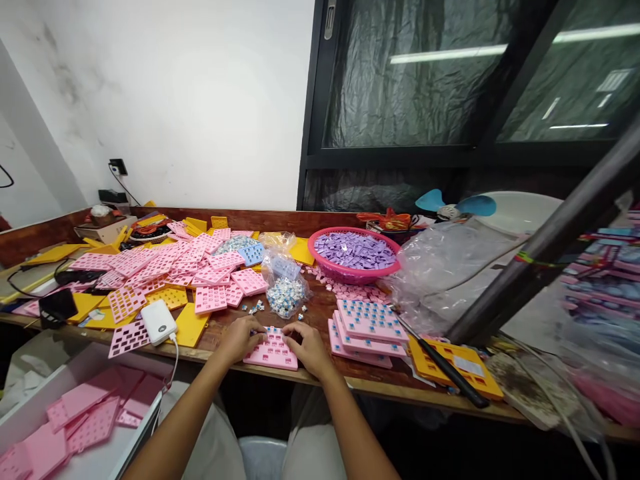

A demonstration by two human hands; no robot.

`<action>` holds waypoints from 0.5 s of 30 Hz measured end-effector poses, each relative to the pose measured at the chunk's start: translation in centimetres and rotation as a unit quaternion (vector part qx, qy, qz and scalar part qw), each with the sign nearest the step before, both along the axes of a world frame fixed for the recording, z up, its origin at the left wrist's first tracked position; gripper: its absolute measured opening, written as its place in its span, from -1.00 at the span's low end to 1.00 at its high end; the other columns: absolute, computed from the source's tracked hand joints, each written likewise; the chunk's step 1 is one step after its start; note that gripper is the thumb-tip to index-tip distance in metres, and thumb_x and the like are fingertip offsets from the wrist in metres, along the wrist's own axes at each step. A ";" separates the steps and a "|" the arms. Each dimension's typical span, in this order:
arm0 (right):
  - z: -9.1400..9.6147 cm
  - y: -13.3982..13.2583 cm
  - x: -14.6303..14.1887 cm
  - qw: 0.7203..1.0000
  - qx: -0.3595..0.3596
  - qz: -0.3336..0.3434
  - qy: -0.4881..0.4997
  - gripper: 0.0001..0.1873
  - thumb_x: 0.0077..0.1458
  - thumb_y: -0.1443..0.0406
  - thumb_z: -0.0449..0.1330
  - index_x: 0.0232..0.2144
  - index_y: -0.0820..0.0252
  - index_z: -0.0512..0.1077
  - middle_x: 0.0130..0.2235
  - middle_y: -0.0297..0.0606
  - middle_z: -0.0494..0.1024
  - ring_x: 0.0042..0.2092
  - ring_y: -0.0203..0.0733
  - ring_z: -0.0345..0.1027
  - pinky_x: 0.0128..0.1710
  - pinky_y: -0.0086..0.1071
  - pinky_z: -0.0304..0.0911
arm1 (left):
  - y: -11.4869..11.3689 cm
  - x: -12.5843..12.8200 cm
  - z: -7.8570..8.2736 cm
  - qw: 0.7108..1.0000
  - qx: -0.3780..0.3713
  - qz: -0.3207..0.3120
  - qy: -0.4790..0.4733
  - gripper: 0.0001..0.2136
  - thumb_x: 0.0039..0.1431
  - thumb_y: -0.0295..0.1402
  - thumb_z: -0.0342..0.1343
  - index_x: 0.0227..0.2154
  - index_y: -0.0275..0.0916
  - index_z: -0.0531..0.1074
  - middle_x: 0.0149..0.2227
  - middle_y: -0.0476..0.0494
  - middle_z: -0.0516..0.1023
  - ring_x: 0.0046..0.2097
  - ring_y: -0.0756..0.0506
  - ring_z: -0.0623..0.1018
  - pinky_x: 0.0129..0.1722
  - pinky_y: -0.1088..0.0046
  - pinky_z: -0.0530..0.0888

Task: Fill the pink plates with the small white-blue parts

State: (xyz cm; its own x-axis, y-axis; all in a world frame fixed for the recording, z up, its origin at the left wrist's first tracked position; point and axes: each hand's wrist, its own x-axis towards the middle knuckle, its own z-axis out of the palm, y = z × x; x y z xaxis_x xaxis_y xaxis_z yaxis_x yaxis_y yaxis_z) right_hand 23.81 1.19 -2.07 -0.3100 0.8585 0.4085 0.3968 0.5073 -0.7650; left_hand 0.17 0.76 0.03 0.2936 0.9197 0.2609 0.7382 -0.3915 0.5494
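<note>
A pink panel with square holes (274, 357) lies at the table's front edge between my two hands. Small blue-and-white pieces sit along its far row. My left hand (243, 339) rests on the panel's left side, fingers curled in near the top row. On the opposite side, my right hand (309, 348) bends its thumb and forefinger in toward the same row. Both sets of fingers are closed; any piece between the fingertips is too small to make out. Just beyond is a clear plastic bag of blue-and-white pieces (286, 297), with a few loose ones (257, 307) beside it.
Pink panels filled with blue pieces (370, 320) are stacked at right, near a black-handled tool (453, 370) on a yellow panel (475, 367). Behind stands a pink basket of purple pieces (345, 273). Heaped pink panels (165, 263) and a white power bank (159, 321) lie left.
</note>
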 end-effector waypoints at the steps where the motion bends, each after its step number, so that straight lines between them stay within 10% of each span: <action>1: 0.0 0.0 0.0 1.000 0.002 0.000 0.000 -0.85 0.11 0.37 0.21 -0.26 0.14 0.57 -0.23 -0.24 0.61 -0.18 -0.15 0.44 -0.12 -0.31 0.29 | 0.1 0.1 -0.1 1.000 -0.001 -0.002 -0.001 -0.82 0.20 -0.21 0.21 -0.28 -0.14 0.67 -0.25 -0.11 0.64 -0.23 -0.11 0.58 -0.24 0.44 0.40; 15: -0.2 0.2 0.1 1.000 0.005 -0.003 -0.008 -0.84 0.13 0.39 0.19 -0.26 0.13 0.55 -0.22 -0.23 0.60 -0.16 -0.13 0.43 -0.09 -0.30 0.27 | -0.1 0.5 -1.7 0.996 0.088 -0.009 -0.007 -0.89 0.25 -0.32 0.21 -0.25 -0.11 0.65 -0.23 -0.10 0.66 -0.16 -0.13 0.53 -0.12 0.35 0.36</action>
